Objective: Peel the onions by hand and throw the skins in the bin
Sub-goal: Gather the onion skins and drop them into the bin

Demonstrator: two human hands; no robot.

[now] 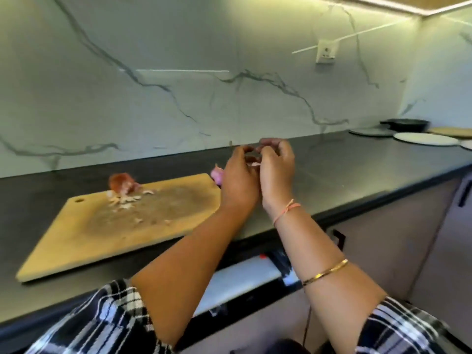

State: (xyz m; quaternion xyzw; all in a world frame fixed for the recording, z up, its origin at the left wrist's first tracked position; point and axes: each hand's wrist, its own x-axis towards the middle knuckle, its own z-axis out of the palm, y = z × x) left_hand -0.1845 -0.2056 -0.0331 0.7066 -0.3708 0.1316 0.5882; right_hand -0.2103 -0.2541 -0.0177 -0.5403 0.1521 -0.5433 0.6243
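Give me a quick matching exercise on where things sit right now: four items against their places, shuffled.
Things:
1 onion skins
2 black pan
3 wall socket
4 pink onion

Places:
a on the marble wall
b on the cutting board
c beside the left hand
d far right of the countertop

Pairs: 1-b; 2-d; 3-a; 4-c

Home kitchen around me: black tabletop [357, 169] under marble-veined backsplash [178, 72], wall socket [326, 51], wooden chopping board [76, 238] at my left, dark pan [406, 124] and plates [425, 138] far right, cabinet doors [383, 238] below.
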